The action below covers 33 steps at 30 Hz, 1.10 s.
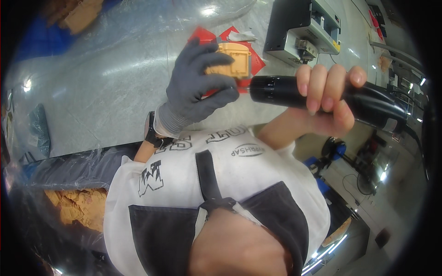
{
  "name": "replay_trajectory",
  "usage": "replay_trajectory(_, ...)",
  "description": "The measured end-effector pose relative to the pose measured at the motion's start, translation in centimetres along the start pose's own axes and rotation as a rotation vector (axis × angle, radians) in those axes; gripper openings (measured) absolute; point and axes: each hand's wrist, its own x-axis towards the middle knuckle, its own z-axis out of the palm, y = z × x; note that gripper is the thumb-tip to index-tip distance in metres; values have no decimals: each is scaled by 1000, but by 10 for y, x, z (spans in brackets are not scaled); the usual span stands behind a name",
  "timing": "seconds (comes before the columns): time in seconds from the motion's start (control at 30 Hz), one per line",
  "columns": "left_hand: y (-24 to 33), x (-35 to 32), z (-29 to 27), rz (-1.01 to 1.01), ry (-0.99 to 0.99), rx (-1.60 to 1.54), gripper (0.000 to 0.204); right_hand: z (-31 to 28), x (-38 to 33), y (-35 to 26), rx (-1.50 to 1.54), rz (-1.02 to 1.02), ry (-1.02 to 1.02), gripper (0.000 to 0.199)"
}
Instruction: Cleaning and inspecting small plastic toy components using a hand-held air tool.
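My left hand, in a grey glove with a black watch at the wrist, holds a small tan plastic part up above the bench. My bare right hand is wrapped around a thick black electric screwdriver that lies level. Its tip points left and meets the lower edge of the tan part, next to my gloved fingers. Under both hands are my white printed shirt and black apron.
A bench under a clear plastic sheet fills the upper left. Red flat pieces lie behind the part. A grey machine stands at the top right. A bag of tan parts sits at the lower left.
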Motion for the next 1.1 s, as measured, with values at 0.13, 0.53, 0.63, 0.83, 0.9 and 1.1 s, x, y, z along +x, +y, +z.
replay_trajectory(0.13, -5, -3, 0, -34, 16, 111, 46, 3, -1, 5, -105, -5, 43, 44)
replay_trajectory(0.53, -40, -18, 23, -246, -81, 250, 78, 16, -22, 53, -392, 31, 195, 36)
replay_trajectory(0.63, -42, -20, 24, -228, -48, 251, 73, 15, -22, 55, -363, 30, 206, 36)
replay_trajectory(0.83, -45, -22, 24, -192, -1, 238, 64, 16, -23, 58, -347, 28, 250, 36)
replay_trajectory(0.9, -46, -22, 23, -187, -14, 220, 63, 15, -22, 58, -350, 25, 250, 36)
replay_trajectory(1.1, -46, -20, 20, -150, -15, 202, 65, 16, -21, 61, -362, 16, 231, 36)
